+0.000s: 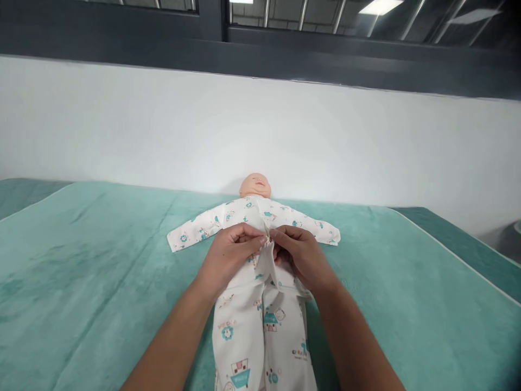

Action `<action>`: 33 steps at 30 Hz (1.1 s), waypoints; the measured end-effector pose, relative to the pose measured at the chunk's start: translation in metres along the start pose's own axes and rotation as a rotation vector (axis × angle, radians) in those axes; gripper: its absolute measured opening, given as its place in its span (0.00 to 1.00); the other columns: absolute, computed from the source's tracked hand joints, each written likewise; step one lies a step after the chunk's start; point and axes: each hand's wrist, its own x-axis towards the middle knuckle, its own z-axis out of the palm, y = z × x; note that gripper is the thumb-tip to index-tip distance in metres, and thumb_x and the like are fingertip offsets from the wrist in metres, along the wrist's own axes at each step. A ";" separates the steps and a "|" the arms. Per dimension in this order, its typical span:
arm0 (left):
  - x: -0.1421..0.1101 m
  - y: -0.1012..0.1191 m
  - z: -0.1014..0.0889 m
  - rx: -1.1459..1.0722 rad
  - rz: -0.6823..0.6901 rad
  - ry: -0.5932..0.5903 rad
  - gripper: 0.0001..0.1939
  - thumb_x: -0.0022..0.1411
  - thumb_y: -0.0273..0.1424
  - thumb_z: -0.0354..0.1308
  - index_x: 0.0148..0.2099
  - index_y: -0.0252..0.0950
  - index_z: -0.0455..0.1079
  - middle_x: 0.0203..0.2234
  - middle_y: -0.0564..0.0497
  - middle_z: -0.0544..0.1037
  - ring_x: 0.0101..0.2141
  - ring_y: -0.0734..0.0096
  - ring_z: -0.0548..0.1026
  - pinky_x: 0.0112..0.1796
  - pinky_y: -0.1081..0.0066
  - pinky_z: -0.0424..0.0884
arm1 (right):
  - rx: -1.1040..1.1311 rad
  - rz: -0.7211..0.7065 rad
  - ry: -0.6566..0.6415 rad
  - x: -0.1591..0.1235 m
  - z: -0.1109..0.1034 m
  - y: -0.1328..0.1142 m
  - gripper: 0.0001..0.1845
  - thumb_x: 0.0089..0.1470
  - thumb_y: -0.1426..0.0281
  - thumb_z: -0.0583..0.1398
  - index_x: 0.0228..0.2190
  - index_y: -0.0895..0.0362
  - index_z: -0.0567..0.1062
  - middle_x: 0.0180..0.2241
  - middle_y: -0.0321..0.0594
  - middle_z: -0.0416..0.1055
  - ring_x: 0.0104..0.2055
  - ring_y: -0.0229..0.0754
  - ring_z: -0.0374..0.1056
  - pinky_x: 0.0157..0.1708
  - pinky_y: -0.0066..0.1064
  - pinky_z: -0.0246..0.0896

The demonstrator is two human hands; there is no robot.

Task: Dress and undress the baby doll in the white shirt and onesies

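A baby doll (255, 185) lies on its back, dressed in a white printed baby top (244, 209) with both sleeves spread out to the sides. White printed baby trousers (240, 336) cover its lower half. At the middle of the chest, my left hand (238, 244) pinches one front edge of the top between thumb and fingers. Close beside it, my right hand (299, 250) pinches the other front edge. The fingertips of both hands nearly meet at the opening. Whether a button or snap sits between them is too small to tell. Below the hands, the front flap hangs loosely folded.
A green padded cover (122, 260) with pale piping spreads under the doll. Behind the doll's head rises a white wall (163, 125), with a dark window frame (285, 54) above it. A dark rounded object (508, 241) stands at the far right edge.
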 end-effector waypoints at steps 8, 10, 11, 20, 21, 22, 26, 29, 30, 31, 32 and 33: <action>-0.001 -0.005 -0.003 -0.023 0.007 -0.008 0.08 0.56 0.35 0.62 0.32 0.34 0.74 0.23 0.53 0.72 0.27 0.77 0.68 0.32 0.75 0.64 | -0.070 -0.026 0.002 -0.003 0.004 -0.003 0.19 0.52 0.55 0.63 0.23 0.58 0.74 0.20 0.38 0.72 0.22 0.35 0.66 0.24 0.26 0.61; 0.000 -0.005 -0.002 0.001 0.010 -0.001 0.08 0.57 0.34 0.61 0.33 0.34 0.74 0.23 0.53 0.72 0.27 0.76 0.68 0.32 0.75 0.64 | -0.086 -0.041 0.013 -0.003 0.005 -0.003 0.18 0.52 0.56 0.62 0.23 0.58 0.74 0.20 0.38 0.73 0.21 0.34 0.65 0.24 0.26 0.61; 0.000 -0.005 -0.001 0.016 0.011 0.012 0.08 0.58 0.34 0.61 0.33 0.34 0.73 0.23 0.53 0.72 0.27 0.76 0.68 0.31 0.75 0.64 | -0.087 -0.051 0.019 -0.004 0.006 -0.003 0.18 0.53 0.56 0.62 0.23 0.58 0.74 0.20 0.38 0.72 0.21 0.34 0.65 0.23 0.26 0.61; 0.000 -0.005 -0.001 0.026 0.033 0.027 0.09 0.57 0.35 0.61 0.32 0.34 0.73 0.23 0.54 0.72 0.27 0.76 0.68 0.31 0.75 0.64 | -0.137 -0.122 0.074 -0.005 0.011 -0.001 0.17 0.54 0.57 0.61 0.23 0.58 0.74 0.19 0.36 0.70 0.21 0.33 0.63 0.23 0.25 0.61; 0.000 -0.005 -0.002 0.016 0.032 0.022 0.09 0.57 0.35 0.62 0.32 0.34 0.73 0.23 0.53 0.72 0.27 0.76 0.68 0.31 0.75 0.64 | -0.142 -0.124 0.075 -0.005 0.011 -0.001 0.17 0.54 0.57 0.61 0.23 0.58 0.74 0.19 0.36 0.70 0.21 0.34 0.64 0.23 0.25 0.61; 0.000 -0.006 -0.002 0.008 0.032 0.019 0.09 0.57 0.35 0.62 0.33 0.34 0.73 0.23 0.53 0.72 0.27 0.76 0.68 0.31 0.75 0.64 | -0.145 -0.124 0.075 -0.005 0.012 -0.001 0.17 0.54 0.57 0.61 0.23 0.58 0.74 0.19 0.36 0.70 0.22 0.34 0.64 0.23 0.25 0.62; 0.001 -0.007 0.001 -0.001 0.040 0.044 0.09 0.55 0.35 0.63 0.31 0.34 0.72 0.20 0.55 0.70 0.25 0.77 0.67 0.28 0.75 0.63 | -0.145 -0.134 0.058 -0.004 0.011 0.000 0.18 0.54 0.57 0.61 0.22 0.58 0.73 0.19 0.36 0.70 0.21 0.34 0.64 0.23 0.25 0.61; 0.001 -0.008 0.004 0.026 0.059 0.071 0.10 0.54 0.36 0.64 0.30 0.34 0.70 0.18 0.56 0.69 0.23 0.77 0.66 0.27 0.75 0.62 | -0.118 -0.139 0.036 -0.003 0.009 0.000 0.19 0.54 0.57 0.61 0.21 0.58 0.72 0.18 0.36 0.70 0.20 0.33 0.63 0.22 0.24 0.60; 0.002 -0.009 0.004 0.036 0.065 0.078 0.10 0.54 0.36 0.64 0.30 0.34 0.70 0.18 0.56 0.69 0.23 0.77 0.66 0.26 0.75 0.62 | -0.109 -0.137 0.033 -0.003 0.008 0.001 0.19 0.54 0.57 0.61 0.21 0.58 0.72 0.18 0.35 0.69 0.20 0.33 0.63 0.22 0.24 0.60; 0.002 -0.009 0.005 0.045 0.071 0.084 0.10 0.54 0.36 0.64 0.30 0.34 0.70 0.18 0.56 0.69 0.23 0.77 0.66 0.26 0.74 0.62 | -0.102 -0.134 0.033 -0.003 0.008 0.001 0.19 0.54 0.57 0.61 0.21 0.58 0.71 0.18 0.35 0.69 0.20 0.32 0.63 0.21 0.24 0.60; 0.002 -0.009 0.005 0.052 0.075 0.090 0.11 0.54 0.36 0.64 0.30 0.34 0.69 0.18 0.56 0.70 0.23 0.77 0.66 0.26 0.75 0.62 | -0.098 -0.130 0.033 -0.003 0.007 0.001 0.19 0.54 0.57 0.61 0.21 0.58 0.71 0.18 0.35 0.69 0.19 0.32 0.63 0.21 0.24 0.59; 0.002 -0.009 0.005 0.059 0.077 0.093 0.11 0.54 0.36 0.64 0.30 0.34 0.69 0.19 0.55 0.70 0.23 0.77 0.66 0.26 0.75 0.62 | -0.096 -0.126 0.031 -0.003 0.007 0.001 0.19 0.54 0.57 0.61 0.21 0.58 0.70 0.18 0.35 0.69 0.19 0.32 0.63 0.21 0.24 0.59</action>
